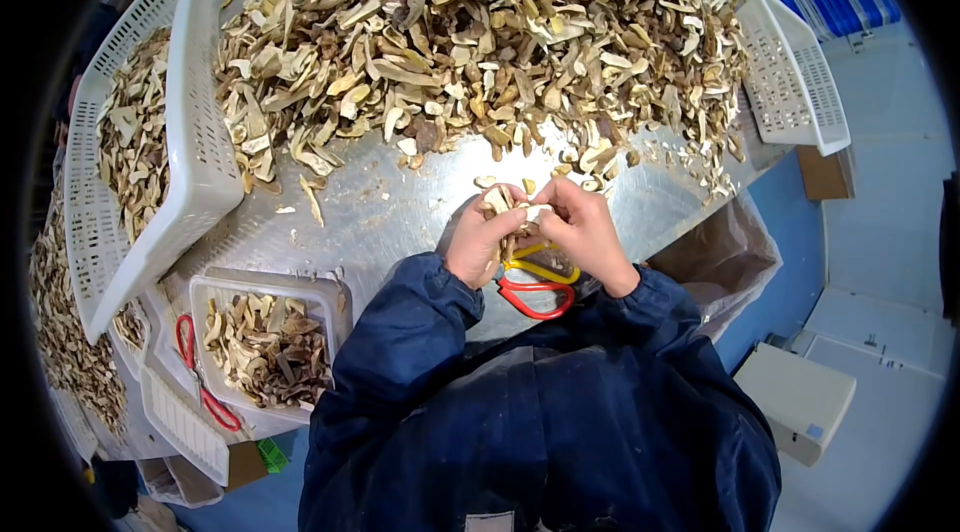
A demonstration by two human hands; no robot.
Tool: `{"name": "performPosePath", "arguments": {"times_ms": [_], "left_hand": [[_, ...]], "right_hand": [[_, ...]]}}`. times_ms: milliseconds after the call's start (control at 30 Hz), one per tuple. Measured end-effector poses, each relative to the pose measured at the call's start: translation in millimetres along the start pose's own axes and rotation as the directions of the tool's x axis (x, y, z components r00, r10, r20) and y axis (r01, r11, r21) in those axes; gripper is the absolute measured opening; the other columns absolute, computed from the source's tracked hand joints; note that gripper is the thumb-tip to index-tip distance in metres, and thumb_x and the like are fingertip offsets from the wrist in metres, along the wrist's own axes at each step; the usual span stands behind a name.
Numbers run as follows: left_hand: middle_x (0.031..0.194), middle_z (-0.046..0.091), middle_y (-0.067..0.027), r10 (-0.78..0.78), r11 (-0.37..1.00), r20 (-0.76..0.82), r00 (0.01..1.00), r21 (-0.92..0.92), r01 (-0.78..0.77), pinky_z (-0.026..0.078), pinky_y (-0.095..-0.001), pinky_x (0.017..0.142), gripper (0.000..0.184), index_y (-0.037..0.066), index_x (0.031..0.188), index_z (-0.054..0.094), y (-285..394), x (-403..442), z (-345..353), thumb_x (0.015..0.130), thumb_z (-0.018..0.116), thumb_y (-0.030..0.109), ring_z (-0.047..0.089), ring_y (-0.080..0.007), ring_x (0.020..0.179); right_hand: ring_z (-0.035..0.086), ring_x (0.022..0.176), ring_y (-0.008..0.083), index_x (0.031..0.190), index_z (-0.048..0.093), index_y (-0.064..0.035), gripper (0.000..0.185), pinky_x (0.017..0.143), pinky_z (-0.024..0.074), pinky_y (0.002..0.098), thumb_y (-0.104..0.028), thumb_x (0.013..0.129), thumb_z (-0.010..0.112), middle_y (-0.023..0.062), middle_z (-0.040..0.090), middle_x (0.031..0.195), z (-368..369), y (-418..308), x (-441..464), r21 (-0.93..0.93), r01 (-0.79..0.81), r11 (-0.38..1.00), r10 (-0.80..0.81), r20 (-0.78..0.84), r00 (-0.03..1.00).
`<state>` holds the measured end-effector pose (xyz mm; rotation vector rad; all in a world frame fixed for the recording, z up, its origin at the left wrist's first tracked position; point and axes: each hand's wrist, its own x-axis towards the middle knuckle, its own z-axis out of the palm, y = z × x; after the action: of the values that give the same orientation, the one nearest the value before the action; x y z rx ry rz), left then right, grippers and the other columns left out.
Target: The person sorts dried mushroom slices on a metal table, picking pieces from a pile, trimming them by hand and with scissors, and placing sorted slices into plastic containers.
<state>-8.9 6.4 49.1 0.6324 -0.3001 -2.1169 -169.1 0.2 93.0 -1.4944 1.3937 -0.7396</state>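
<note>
Just on your side of the heap of slices (470, 52), your left hand (474, 244) and right hand (588, 237) pinch a pale slice (537, 213) between them, though it may be more than one piece. Red and yellow scissor handles (541, 315) show farther from the heap; a white basket (205, 137) stands left of it.

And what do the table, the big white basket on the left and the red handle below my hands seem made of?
Table: metal, likely steel, given its silvery sheen and glare. Basket: probably moulded plastic, glossy, with neat rows of slots. Handle: evenly red and shiny, perhaps plastic or coated metal.
</note>
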Motion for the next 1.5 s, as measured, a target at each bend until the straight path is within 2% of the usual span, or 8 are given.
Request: {"name": "performPosePath", "arguments": {"times_ms": [300,367,533,767,967,1033,1267,1500], "left_hand": [[0.092,0.061,-0.0103,-0.005,0.97,0.122,0.992,-0.239,0.034,0.056,-0.0299,0.067,0.02,0.009,0.107,0.049,-5,6,-26,0.088,0.056,0.012,0.064,-0.0189,0.082],[0.101,0.058,-0.0042,0.05,0.933,0.314,0.948,-0.355,0.068,0.055,-0.0374,0.078,0.023,0.013,0.109,0.052,-5,10,-34,0.087,0.058,0.015,0.059,-0.0214,0.098],[0.118,0.057,-0.0049,-0.001,0.896,0.141,0.99,-0.439,0.063,0.049,-0.047,0.094,0.018,0.015,0.105,0.057,0,4,-25,0.088,0.059,0.019,0.054,-0.0261,0.115],[0.107,0.056,-0.0062,-0.032,0.877,0.139,0.99,-0.471,0.094,0.053,-0.0398,0.087,0.018,0.013,0.109,0.054,-10,13,-42,0.092,0.054,0.014,0.058,-0.025,0.103],[0.127,0.05,-0.0089,-0.051,0.942,0.019,0.999,-0.331,0.055,0.044,-0.046,0.099,0.035,0.013,0.129,0.044,-2,5,-15,0.095,0.048,0.017,0.051,-0.0289,0.118],[0.132,0.048,-0.0101,-0.035,0.943,0.093,0.995,-0.328,0.064,0.04,-0.0486,0.102,0.038,0.014,0.133,0.041,-2,5,-11,0.096,0.046,0.021,0.047,-0.03,0.123],[0.131,0.049,-0.0091,-0.102,0.924,0.043,0.994,-0.365,0.11,0.039,-0.0537,0.102,0.038,0.015,0.132,0.042,0,8,-12,0.099,0.039,0.033,0.046,-0.0309,0.123],[0.129,0.051,-0.0099,-0.086,0.886,0.14,0.986,-0.442,0.14,0.039,-0.0557,0.1,0.038,0.015,0.13,0.044,-2,8,-17,0.098,0.04,0.036,0.045,-0.0321,0.123]], "right_hand": [[0.046,0.05,0.0056,0.097,0.056,-0.001,0.011,0.046,0.0366,0.0202,-0.004,0.088,0.054,0.001,0.056,0.073,-19,-3,7,0.516,-0.208,0.831,0.173,0.115,0.978],[0.05,0.053,0.0068,0.098,0.061,0.0023,0.016,0.048,0.0394,0.0209,-0.01,0.087,0.059,0.0028,0.059,0.074,-29,1,2,0.164,-0.163,0.973,0.153,0.068,0.986],[0.059,0.067,0.0279,0.087,0.066,-0.0024,0.011,0.061,0.0456,0.0349,-0.01,0.081,0.063,0.0139,0.061,0.076,-69,36,4,-0.495,-0.005,0.869,-0.222,-0.398,0.89],[0.056,0.066,0.0259,0.095,0.063,-0.0072,0.014,0.061,0.0439,0.0343,-0.006,0.081,0.061,0.0105,0.051,0.074,-76,46,28,-0.7,0.076,0.71,-0.369,-0.279,0.887],[0.054,0.066,0.0071,0.089,0.06,-0.0016,0.01,0.06,0.0419,0.0219,-0.009,0.084,0.064,0.0011,0.061,0.077,-56,5,12,0.248,-0.098,0.964,0.138,-0.146,0.98],[0.056,0.071,0.0051,0.093,0.061,0.0,0.014,0.061,0.0426,0.02,-0.01,0.085,0.064,0.0013,0.063,0.079,-48,-12,2,0.254,-0.086,0.963,0.098,-0.035,0.995],[0.061,0.069,0.0292,0.104,0.062,-0.0086,0.023,0.059,0.0488,0.0363,-0.009,0.082,0.058,0.0116,0.059,0.079,-59,18,34,-0.69,0.163,0.705,-0.334,-0.119,0.935],[0.06,0.068,0.0312,0.097,0.061,-0.0097,0.017,0.057,0.0486,0.0384,-0.011,0.081,0.058,0.0109,0.058,0.077,-67,28,51,-0.822,0.253,0.51,-0.366,0.059,0.929]]}}
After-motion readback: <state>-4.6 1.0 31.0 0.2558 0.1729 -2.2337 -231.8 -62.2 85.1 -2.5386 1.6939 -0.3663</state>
